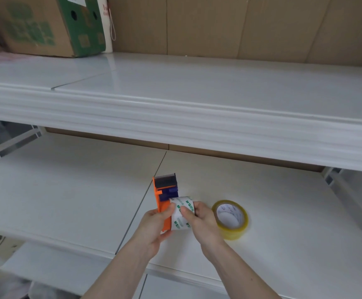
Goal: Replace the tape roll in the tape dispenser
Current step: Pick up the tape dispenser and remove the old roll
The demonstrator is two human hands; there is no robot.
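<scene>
Both hands meet over the lower white shelf (67,190). The left hand (154,225) grasps the orange tape dispenser (161,201) by its side, the serrated blade pointing away from the grip. The right hand (199,221) pinches the empty white tape core (181,214) seated in the dispenser. Just right of the right hand, a new roll of clear yellowish tape (230,219) lies flat on the shelf.

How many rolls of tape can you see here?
2: a white printed roll held in both hands against the orange dispenser, and a yellowish clear roll lying on the shelf beside it.
</scene>
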